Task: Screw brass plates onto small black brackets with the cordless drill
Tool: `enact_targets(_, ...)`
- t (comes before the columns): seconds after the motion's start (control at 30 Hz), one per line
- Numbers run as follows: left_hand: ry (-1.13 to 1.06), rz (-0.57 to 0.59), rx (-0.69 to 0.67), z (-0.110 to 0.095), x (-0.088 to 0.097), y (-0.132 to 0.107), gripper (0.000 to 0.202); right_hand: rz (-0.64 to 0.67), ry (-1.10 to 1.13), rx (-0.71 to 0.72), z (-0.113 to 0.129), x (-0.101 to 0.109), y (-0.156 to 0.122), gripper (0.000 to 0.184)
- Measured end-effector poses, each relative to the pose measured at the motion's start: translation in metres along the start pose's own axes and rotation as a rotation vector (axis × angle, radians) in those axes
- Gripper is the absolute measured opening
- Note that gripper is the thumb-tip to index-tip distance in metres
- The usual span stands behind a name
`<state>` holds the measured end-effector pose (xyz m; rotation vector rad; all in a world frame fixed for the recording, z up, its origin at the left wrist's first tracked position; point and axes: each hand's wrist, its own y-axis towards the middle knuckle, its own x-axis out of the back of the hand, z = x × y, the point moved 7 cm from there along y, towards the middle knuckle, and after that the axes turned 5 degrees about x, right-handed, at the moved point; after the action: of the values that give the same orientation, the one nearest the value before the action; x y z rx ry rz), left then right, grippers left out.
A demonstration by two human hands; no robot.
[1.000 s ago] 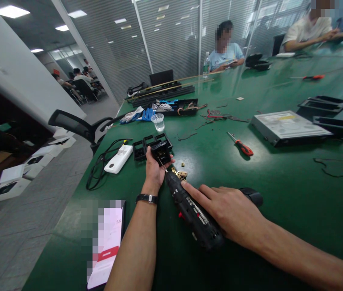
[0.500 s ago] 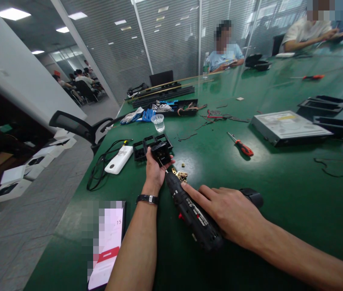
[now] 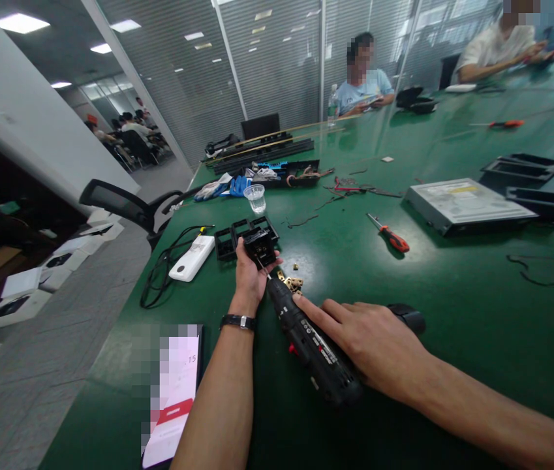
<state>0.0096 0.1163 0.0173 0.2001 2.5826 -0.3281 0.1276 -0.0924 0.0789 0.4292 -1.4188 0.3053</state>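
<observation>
Cradling a black plastic housing [image 3: 260, 245], the left grip [image 3: 251, 277] is closed on it, the thumb along its left edge and fingertips showing at its right side. The housing thus sits right in the palm, its hollow side facing the camera with small brass-coloured spots inside. The right grip [image 3: 374, 333] is closed on a black power screwdriver [image 3: 313, 346], index finger stretched along the top of its body. The slim metal bit [image 3: 267, 271] points up and left into the housing; its contact inside is too small to make out.

Loose brass pieces [image 3: 294, 283] lie on the green surface [image 3: 457, 287] just right of the bit. Behind the housing is a black compartmented frame [image 3: 226, 243], with a white power bank [image 3: 192, 258] to its left and a clear plastic cup [image 3: 256, 198] beyond. An orange-handled screwdriver [image 3: 395, 239] rests farther right, well apart from both hands, near a flat metal disc drive [image 3: 470, 203].
</observation>
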Motion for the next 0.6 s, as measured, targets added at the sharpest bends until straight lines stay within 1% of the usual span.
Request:
enact_targets(0.23, -0.01, -0.009, 0.003, 0.0005, 0.001, 0.0008, 0.056, 0.013, 0.015, -0.002, -0.0009, -0.0011, -0.0001, 0.097)
enact_targets(0.37, -0.02, 0.001, 0.0, 0.0007, 0.0007, 0.0011, 0.056, 0.008, 0.031, -0.006, -0.0014, -0.0012, -0.0004, 0.102)
enact_targets(0.6, -0.003, -0.001, 0.001, 0.0008, 0.0008, 0.0012, 0.056, 0.002, -0.01, 0.007, 0.0, -0.0035, 0.0001, 0.1)
